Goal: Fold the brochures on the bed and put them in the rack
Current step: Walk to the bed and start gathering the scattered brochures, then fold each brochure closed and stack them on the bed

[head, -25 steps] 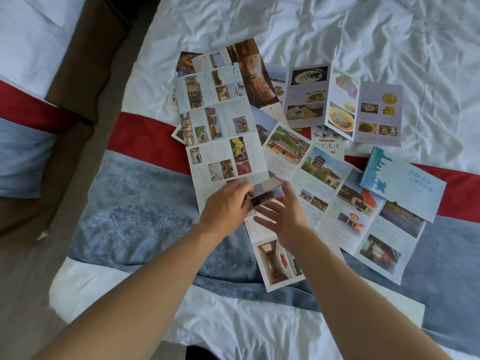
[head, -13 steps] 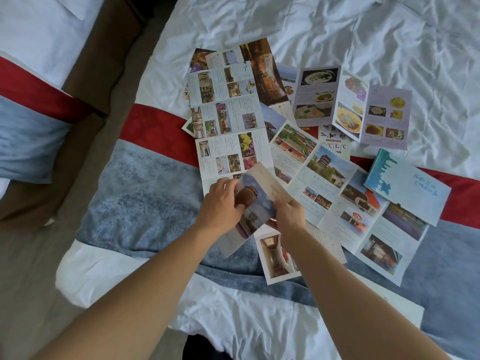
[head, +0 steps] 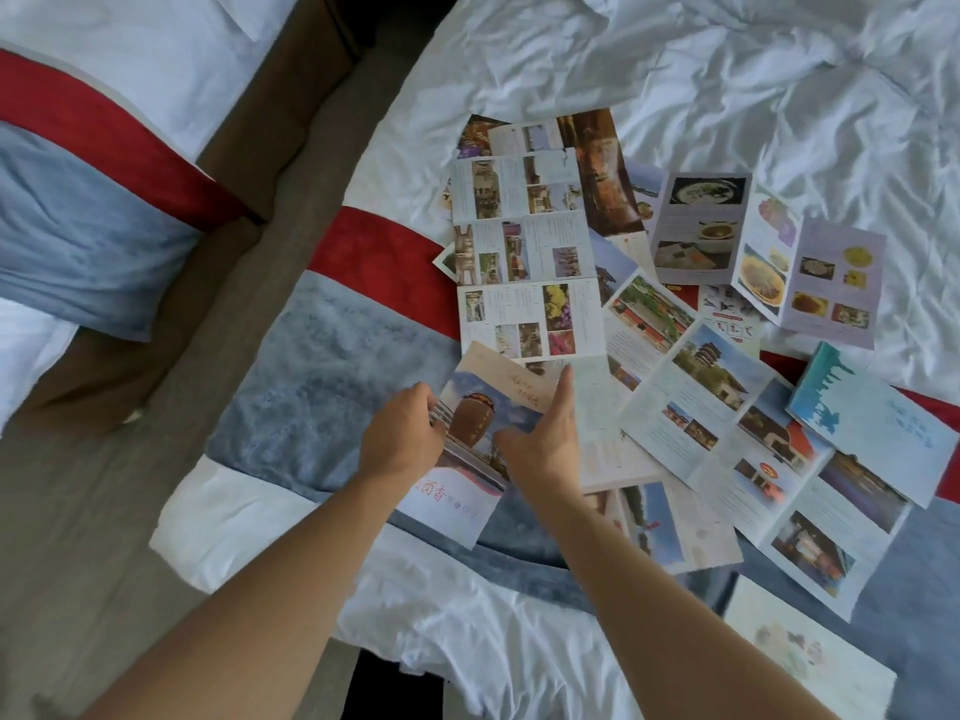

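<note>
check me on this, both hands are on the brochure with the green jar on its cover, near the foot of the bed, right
Nearly. In the head view the jar on the brochure is brown, not green. The rest stands: the left hand grips its left edge, the right hand rests on it, near the foot of the bed.

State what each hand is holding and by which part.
Left hand grips the jar-cover brochure by its left edge. Right hand lies on its right side, fingers straight.

Open brochures [head: 530, 262] crowd the bed's [head: 727, 70] middle and right, overlapping, while bare blue runner [head: 311, 376] to their left and rumpled white sheet beyond them offer room.
</note>
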`<state>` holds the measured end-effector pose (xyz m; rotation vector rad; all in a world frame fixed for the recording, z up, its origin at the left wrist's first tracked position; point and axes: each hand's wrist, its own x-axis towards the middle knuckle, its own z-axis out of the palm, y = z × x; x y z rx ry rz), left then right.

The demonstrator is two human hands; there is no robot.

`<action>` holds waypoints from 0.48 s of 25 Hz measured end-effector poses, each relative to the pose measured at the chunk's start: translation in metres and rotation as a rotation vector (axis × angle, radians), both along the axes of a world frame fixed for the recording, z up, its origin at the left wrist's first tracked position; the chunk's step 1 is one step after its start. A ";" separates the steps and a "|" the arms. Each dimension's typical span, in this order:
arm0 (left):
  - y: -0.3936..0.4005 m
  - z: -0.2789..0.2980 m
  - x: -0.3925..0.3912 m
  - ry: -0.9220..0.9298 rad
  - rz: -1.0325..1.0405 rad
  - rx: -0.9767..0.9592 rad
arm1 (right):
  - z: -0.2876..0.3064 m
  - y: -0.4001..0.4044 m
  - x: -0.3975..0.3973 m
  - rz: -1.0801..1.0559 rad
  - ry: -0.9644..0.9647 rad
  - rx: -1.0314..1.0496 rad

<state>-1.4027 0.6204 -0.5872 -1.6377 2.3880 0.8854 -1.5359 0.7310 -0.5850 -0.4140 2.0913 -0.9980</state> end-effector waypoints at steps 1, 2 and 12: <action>-0.007 -0.005 0.015 -0.010 -0.010 -0.011 | -0.006 -0.010 0.015 0.043 0.048 0.009; -0.016 -0.010 0.031 -0.018 -0.012 -0.021 | -0.013 -0.021 0.031 0.102 0.087 0.033; -0.073 -0.069 0.129 -0.033 -0.169 -0.048 | -0.072 -0.084 0.124 0.330 0.369 0.267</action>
